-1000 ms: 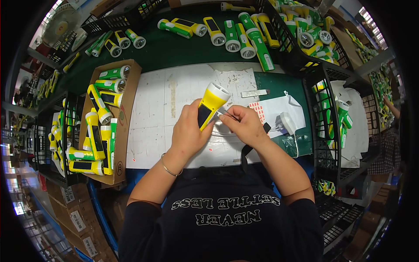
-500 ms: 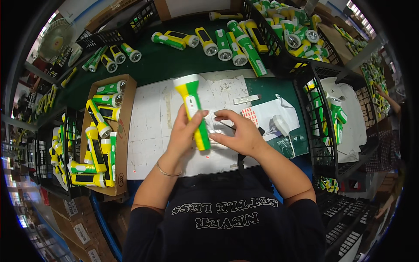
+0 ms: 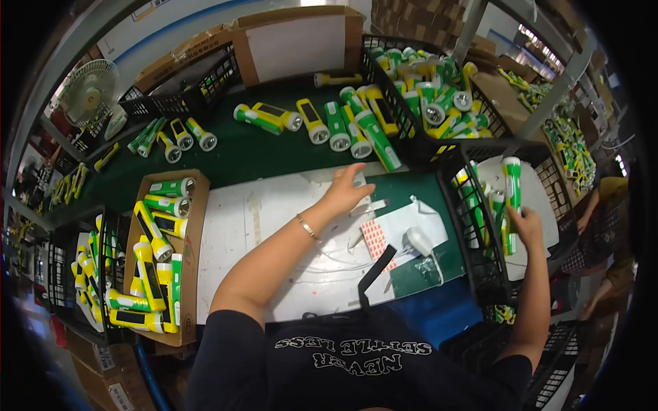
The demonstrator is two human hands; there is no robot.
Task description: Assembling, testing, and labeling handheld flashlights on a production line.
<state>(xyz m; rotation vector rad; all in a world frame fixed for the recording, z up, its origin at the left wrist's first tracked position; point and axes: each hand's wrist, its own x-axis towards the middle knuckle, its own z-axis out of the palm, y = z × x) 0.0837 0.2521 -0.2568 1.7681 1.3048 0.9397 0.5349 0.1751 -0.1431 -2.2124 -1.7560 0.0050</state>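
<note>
My right hand (image 3: 529, 227) is inside the black crate at the right, with its fingers closed on the lower part of a green and yellow flashlight (image 3: 512, 179). That flashlight's white head points away from me. More green and yellow flashlights (image 3: 473, 209) lie beside it in the crate. My left hand (image 3: 348, 192) hovers over the far edge of the white work board (image 3: 233, 226), fingers spread and holding nothing. Nearest to it is a small pale strip (image 3: 370, 207), and just beyond lies a row of flashlights (image 3: 337, 127).
A sheet of red stickers (image 3: 374, 240) and a white corded device (image 3: 418, 240) lie on white paper. At the left stands a cardboard box (image 3: 197, 236) of flashlights. A full black crate (image 3: 411, 147) is at the back right. Other people's arms show at the far right.
The flashlight that was in my left hand over the board is gone from there. My right hand has moved right into the crate; my left hand has reached forward and opened. The view has shifted.
</note>
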